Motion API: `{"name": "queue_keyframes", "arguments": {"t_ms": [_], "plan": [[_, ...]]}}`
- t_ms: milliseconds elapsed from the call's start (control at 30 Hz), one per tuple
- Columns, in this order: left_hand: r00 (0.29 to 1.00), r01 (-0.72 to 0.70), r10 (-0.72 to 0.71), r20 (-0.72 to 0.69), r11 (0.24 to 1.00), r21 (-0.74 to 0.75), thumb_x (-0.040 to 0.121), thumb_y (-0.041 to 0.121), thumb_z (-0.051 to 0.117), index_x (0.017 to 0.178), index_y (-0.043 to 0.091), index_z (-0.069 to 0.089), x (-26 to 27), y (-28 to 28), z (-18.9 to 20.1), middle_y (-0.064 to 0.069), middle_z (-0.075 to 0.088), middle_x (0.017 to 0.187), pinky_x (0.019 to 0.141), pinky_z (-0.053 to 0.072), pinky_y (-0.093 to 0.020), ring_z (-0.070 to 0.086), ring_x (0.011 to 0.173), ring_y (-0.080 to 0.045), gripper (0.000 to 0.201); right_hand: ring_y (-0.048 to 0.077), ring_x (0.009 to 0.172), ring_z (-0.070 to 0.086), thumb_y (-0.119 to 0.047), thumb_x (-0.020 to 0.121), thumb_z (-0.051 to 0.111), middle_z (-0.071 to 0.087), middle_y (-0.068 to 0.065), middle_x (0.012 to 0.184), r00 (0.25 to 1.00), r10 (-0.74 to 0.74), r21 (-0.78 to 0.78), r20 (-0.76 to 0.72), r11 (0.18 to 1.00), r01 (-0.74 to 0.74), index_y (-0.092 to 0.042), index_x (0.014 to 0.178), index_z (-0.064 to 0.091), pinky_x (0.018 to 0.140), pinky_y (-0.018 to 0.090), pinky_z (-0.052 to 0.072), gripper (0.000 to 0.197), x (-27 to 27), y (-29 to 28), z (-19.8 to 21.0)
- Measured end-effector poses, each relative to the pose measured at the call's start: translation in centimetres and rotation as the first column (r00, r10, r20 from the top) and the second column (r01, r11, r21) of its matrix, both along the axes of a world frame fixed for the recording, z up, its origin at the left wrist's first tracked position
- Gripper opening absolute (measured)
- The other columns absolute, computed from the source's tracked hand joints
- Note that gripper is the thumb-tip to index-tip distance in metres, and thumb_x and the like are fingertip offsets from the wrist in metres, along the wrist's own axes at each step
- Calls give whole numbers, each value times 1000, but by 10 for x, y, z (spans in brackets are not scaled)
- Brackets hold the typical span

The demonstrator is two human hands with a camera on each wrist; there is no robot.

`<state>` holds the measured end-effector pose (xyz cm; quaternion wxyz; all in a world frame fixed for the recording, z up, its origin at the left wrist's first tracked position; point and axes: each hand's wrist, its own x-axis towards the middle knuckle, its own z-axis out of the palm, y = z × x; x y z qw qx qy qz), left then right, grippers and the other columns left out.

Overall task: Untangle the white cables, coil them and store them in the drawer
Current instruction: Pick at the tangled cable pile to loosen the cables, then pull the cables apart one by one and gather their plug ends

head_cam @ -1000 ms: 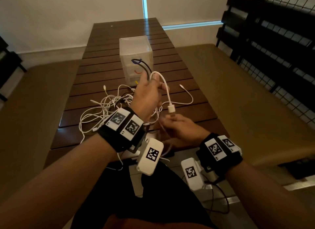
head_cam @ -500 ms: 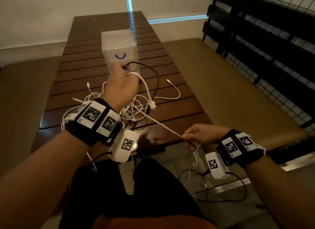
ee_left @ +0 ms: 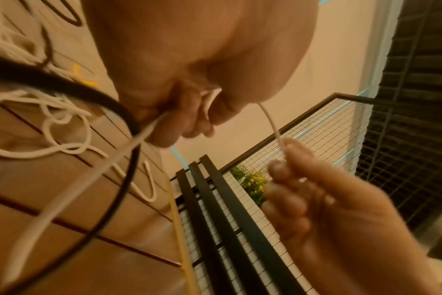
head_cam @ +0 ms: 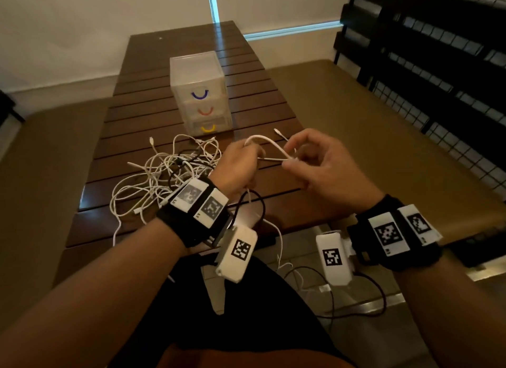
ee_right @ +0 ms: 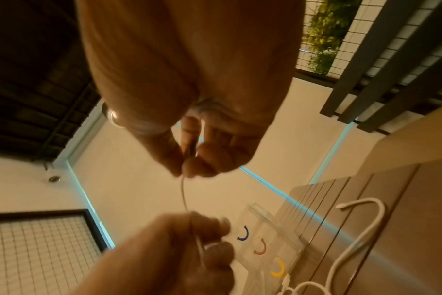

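At nine o'clock of the hands a tangle of white cables point(head_cam: 161, 176) lies heaped on the slatted wooden table point(head_cam: 142, 113), with a black cable point(head_cam: 189, 159) threaded through it. The left hand point(head_cam: 238, 168) is curled round one white cable point(head_cam: 269, 146) (a short loop of it arches up above the knuckles), and a strand trails down from the fist over the table's near edge. At twelve o'clock stands the clear drawer unit point(head_cam: 198, 91), its three drawers closed, with blue, red and yellow handles from top to bottom. At three o'clock of the left hand, close beside it, the right hand point(head_cam: 323, 162) pinches the same white cable between thumb and fingertips point(ee_left: 294, 148), the other fingers loosely curled
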<state>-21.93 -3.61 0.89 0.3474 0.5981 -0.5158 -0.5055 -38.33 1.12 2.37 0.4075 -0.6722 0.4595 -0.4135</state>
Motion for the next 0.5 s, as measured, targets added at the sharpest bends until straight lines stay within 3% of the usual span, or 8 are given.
{"name": "queue_keyframes", "arguments": {"t_ms": [100,167,233,300,367,433,500], "plan": [[975,198,-203,92,978,59,90,3,54,95,10,58,16,11,-5,-7,53,71,55,46,-32,52,56,-17,9,9,57,53,-11,88,67,62,2,73,989,-150,-120,2,982,149,-18,85,67,55,22,47,8,0,-8,2],[922,341,-323,215,939,-53,83,4,69,122,16,54,29,13,3,-3,65,92,72,54,-30,64,78,-14,44,3,57,54,-13,87,69,65,1,74,986,-68,-117,-149,992,50,-17,86,71,54,16,46,4,7,-12,5],[890,429,-382,249,886,-176,79,-3,71,131,14,50,37,16,16,-5,67,106,80,54,-27,67,93,-15,58,4,59,61,-12,87,69,68,0,76,976,48,-90,-214,994,-69,-13,91,73,55,16,50,6,23,-14,6],[901,434,-413,135,877,-209,82,-14,59,119,2,54,41,22,24,-12,65,98,65,52,-26,64,79,-21,40,11,62,66,-12,87,68,71,2,78,986,112,-74,-120,990,-122,-13,95,70,54,21,54,8,40,-19,6],[937,333,-342,-64,935,-118,87,-16,45,104,-1,53,47,31,25,-13,55,80,49,31,-24,43,55,-19,24,14,57,62,-16,90,66,69,2,74,990,133,-29,48,991,-131,-16,98,64,50,22,50,9,49,-26,7],[960,220,-214,-180,975,13,92,-9,41,105,4,57,63,36,16,-5,50,71,48,20,-22,34,49,-9,24,14,57,59,-20,94,60,66,5,74,987,95,48,129,994,-102,-13,101,60,49,21,47,9,54,-31,4],[959,177,-159,-234,983,56,97,4,44,110,7,63,85,40,9,-1,49,65,48,18,-22,31,48,-8,24,10,57,56,-20,97,56,63,4,74,996,82,124,34,989,-85,-11,97,61,50,19,46,10,56,-36,-10]]}}
